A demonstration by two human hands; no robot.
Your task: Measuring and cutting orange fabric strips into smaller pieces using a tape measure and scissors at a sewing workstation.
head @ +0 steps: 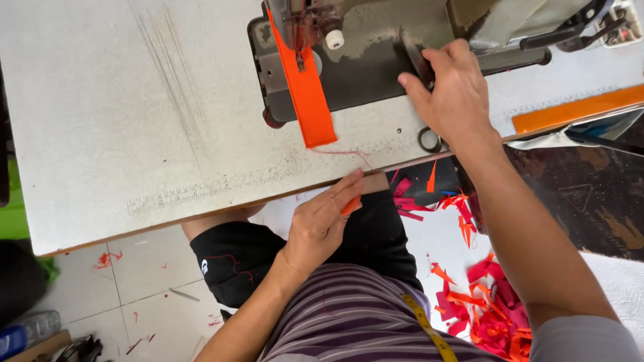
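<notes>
Orange strip (pixel 305 90) lay lengthwise under the sewing machine (pixel 376 47), free end toward the table's near edge. Left hand (pixel 322 221) pinched a small orange piece (pixel 350 205). Right hand (pixel 456 90) gripped scissors (pixel 419 64).

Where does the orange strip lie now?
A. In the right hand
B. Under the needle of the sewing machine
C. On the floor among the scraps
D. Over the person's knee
B: the orange strip runs down from under the needle of the sewing machine onto the table.
</notes>
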